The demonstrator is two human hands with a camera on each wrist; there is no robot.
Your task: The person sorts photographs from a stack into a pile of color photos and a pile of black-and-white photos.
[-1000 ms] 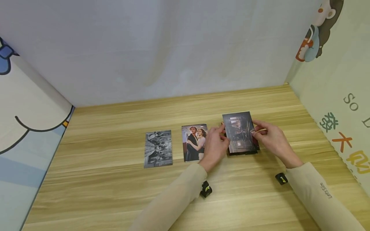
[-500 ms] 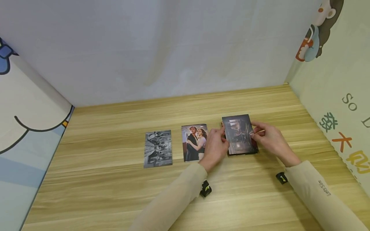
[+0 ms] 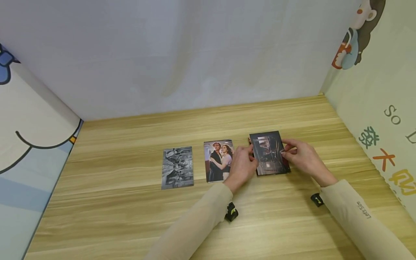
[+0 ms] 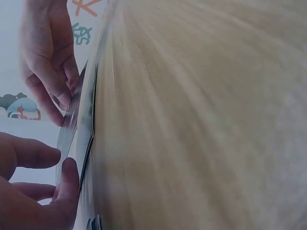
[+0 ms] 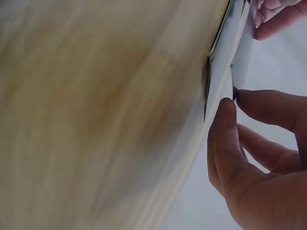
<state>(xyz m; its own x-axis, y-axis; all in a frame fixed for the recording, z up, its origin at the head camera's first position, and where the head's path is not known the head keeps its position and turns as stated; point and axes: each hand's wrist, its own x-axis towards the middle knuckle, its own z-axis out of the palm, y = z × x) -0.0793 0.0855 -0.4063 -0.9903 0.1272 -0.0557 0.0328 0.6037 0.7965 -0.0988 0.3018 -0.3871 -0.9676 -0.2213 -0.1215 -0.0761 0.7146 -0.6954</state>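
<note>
A dark photo card (image 3: pixel 267 153) lies over other cards on the right of the table in the head view. My right hand (image 3: pixel 303 157) pinches its right edge between thumb and finger. At its left edge, the thumb and fingertips of my left hand (image 3: pixel 241 164) hold the card. Both wrist views show it raised at a slant over the cards below (image 5: pixel 218 52), with a gap between. Partly covered by my left hand is a colour photo card (image 3: pixel 218 162) of a couple. Farther left lies a black-and-white photo card (image 3: pixel 177 168).
The wood-grain table (image 3: pixel 123 209) meets a pale back wall (image 3: pixel 195 61). Printed panels stand on both sides, the right one (image 3: pixel 373 108) bearing letters and a cartoon figure. Black straps with yellow-green marks sit at both wrists.
The dark photo card has shifted slightly toward me and come closer in line with the cards beneath. My right hand moved a little with it, while the left hand stayed nearly still.
</note>
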